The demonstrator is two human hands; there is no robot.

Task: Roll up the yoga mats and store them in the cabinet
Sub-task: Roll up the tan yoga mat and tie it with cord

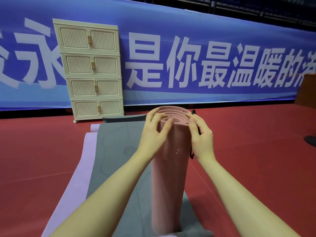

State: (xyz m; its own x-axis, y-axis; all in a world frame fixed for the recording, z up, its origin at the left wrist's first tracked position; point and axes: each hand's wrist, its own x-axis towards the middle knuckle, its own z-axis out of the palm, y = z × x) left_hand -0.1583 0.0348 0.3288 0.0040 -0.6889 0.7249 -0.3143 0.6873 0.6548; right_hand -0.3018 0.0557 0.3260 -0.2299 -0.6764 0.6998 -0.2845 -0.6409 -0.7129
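our left hand (154,132) and right hand (199,134) both curl round the top of the rolled pink foam yoga mat (171,159) standing upright between them, light and springy we judge, so we would grip mid-roll to stop it unwinding.

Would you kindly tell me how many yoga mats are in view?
3, perhaps more hidden: pink mat rolled upright in both hands, grey mat flat beneath it, lilac mat flat under the grey.
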